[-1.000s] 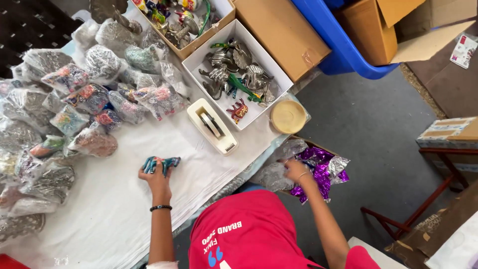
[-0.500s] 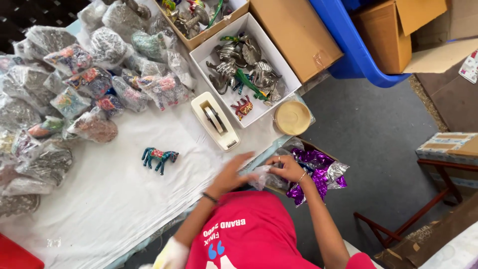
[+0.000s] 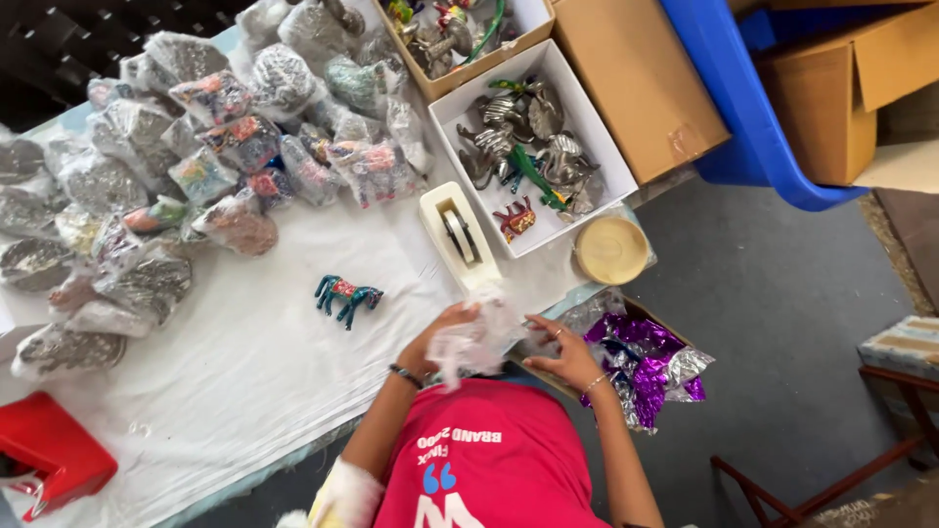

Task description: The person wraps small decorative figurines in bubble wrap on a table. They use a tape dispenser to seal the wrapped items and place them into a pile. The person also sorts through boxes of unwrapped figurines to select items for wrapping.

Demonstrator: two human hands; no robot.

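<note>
Left hand (image 3: 437, 337) and right hand (image 3: 562, 354) meet at the near edge of the tabletop (image 3: 245, 381), both closed on a crumpled piece of clear wrap (image 3: 474, 337) that bunches between them; the left fingers curl over its left side, while the right fingers pinch its right side (a ring shows on one finger). A small painted horse figurine (image 3: 347, 296), teal with red markings, stands alone on the white cover, well apart to the left of the hands. A cream tape dispenser (image 3: 458, 235) lies just beyond the wrap, toward the far edge. Beside it sits a white box of metal animal figures (image 3: 528, 147), with a round tan lid (image 3: 610, 249) at the right edge. Wrapped bundles (image 3: 196, 166) crowd the far left corner. A carton of purple and silver foil (image 3: 646, 362) sits off the right edge, beside the right hand.
</note>
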